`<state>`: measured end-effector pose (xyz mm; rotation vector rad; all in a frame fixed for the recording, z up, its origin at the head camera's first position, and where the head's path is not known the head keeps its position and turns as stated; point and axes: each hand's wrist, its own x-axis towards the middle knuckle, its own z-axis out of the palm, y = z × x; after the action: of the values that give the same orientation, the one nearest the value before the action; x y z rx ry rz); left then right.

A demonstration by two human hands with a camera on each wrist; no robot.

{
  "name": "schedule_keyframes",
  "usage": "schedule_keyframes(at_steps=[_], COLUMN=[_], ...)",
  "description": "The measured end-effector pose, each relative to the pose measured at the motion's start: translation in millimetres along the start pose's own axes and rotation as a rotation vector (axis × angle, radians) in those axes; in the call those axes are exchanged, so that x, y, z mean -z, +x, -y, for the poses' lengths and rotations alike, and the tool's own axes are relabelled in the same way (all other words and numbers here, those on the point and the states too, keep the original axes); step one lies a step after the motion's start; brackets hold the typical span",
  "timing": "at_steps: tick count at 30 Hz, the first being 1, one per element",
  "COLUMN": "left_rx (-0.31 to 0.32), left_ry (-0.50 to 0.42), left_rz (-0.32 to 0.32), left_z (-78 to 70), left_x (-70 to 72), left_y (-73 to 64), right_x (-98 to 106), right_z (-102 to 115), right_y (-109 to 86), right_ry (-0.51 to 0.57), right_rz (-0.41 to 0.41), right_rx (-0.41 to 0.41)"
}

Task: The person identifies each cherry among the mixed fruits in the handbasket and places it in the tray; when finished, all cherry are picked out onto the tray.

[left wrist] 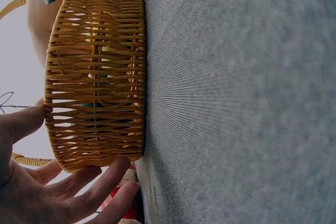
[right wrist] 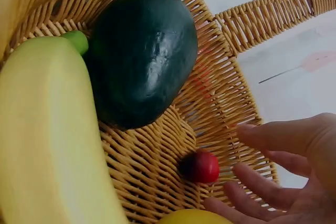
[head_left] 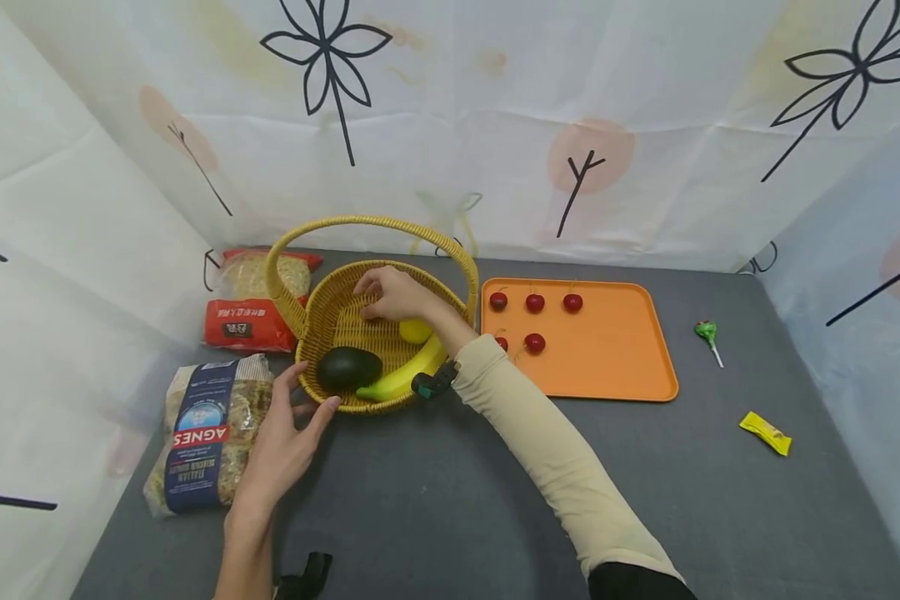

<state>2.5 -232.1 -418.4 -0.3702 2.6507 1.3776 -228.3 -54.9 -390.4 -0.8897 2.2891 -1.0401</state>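
A yellow wicker basket [head_left: 352,409] holds a dark green avocado [head_left: 348,368], a banana [head_left: 405,377] and a yellow fruit [head_left: 416,331], perhaps a lemon. My right hand [head_left: 399,293] is inside the basket near its far side, fingers loosely bent. In the right wrist view a red cherry [right wrist: 206,167] lies on the wicker just beyond the fingertips, apart from them; the head view hides it behind the hand. My left hand [head_left: 288,446] rests against the basket's near left side with spread fingers, thumb at the rim.
Right of the basket lies an orange tray [head_left: 600,350] with several cherries [head_left: 535,303]. Farther right are a green lollipop [head_left: 707,330] and a yellow-wrapped candy [head_left: 766,433]. A red food package [head_left: 247,325] and an AGNES bag [head_left: 202,442] lie left. Printed cloth [head_left: 450,125] hangs behind.
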Motion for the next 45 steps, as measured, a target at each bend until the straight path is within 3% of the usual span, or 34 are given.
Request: schedule_keyframes(at_steps=[4,9,17,24,37,41,45], left_rx=[0.007,0.017,0.012,0.006,0.023,0.006,-0.001], left_ry=[-0.001,-0.004,-0.009,-0.006,-0.004,-0.001,0.001], left_rz=[0.002,0.012,0.016,0.006,0.017,0.007,0.003], left_z=[0.2,-0.1,-0.1,-0.9,1.0,1.0,0.4], left_x=[1.1,2.1,1.9,1.4,1.8,1.5,1.0], left_y=[0.3,1.1,1.8,1.0,0.6,1.5,1.3], right_x=[-1,-6,-21,-31,-37,-32,-30], right_z=[8,13,14,11,7,12,12], right_y=[4.5,11.0,19.1,22.5,17.7,13.2,12.1], right_ry=[-0.04,-0.036,0.186,0.273,0.189,0.16,0.128], right_rz=[0.069,0.096,0.117,0.072,-0.083,-0.032,0.097], right_rx=[-0.035,-0.063,-0.129,-0.153,-0.062,-0.059,-0.099])
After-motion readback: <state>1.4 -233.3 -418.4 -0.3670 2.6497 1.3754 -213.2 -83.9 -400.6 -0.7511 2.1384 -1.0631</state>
